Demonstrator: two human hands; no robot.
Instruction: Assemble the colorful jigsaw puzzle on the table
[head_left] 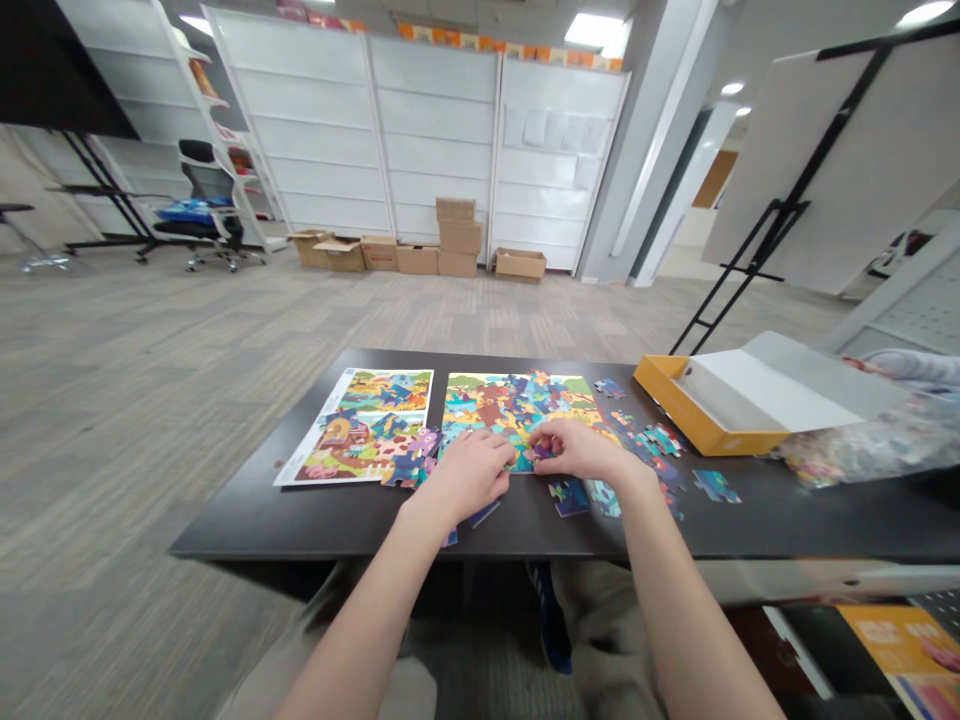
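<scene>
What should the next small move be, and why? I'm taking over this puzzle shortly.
Probably press the purple piece under the right hand into the jigsaw puzzle. The fingers seem to be on it at the assembled area, with the left hand flat beside it. Compare it with the printed picture sheet first.

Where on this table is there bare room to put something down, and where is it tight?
Bare dark tabletop lies left of and in front of the printed picture sheet, and right of the loose puzzle pieces, in front of the yellow box. Crowded around the left hand and right hand, over the part-built puzzle.
</scene>
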